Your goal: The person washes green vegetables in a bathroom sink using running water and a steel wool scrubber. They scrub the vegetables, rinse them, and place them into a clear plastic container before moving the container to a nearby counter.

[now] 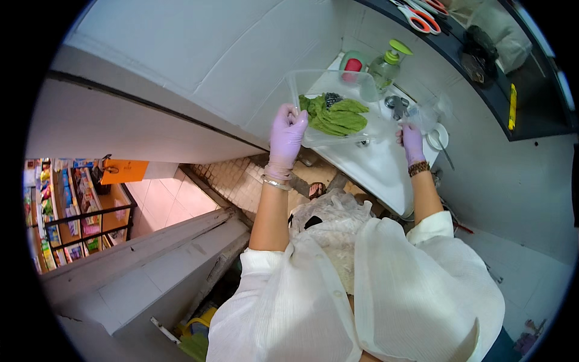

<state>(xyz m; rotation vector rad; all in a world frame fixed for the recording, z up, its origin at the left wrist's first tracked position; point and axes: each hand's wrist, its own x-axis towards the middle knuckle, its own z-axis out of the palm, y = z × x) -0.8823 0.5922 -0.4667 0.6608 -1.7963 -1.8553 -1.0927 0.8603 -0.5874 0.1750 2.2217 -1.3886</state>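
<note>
My left hand (288, 131), in a thin purple glove, pinches the near-left rim of a clear plastic container (296, 83). The container is raised over the left end of a white sink (380, 167). Inside it lie a crumpled green cloth (339, 118) and a dark metallic scouring ball (333, 99). My right hand (410, 142), gloved in purple too, is just in front of the chrome faucet (397, 106), its fingers curled. Whether those fingers touch the faucet or grip something is not clear.
Behind the container are a green-topped pump bottle (384, 70) and a red soap bar (353, 68). A white cup (438, 135) sits right of the faucet. On a dark shelf (486, 102) lie scissors (420, 20) and a yellow cutter (512, 106). A wall stands at the left.
</note>
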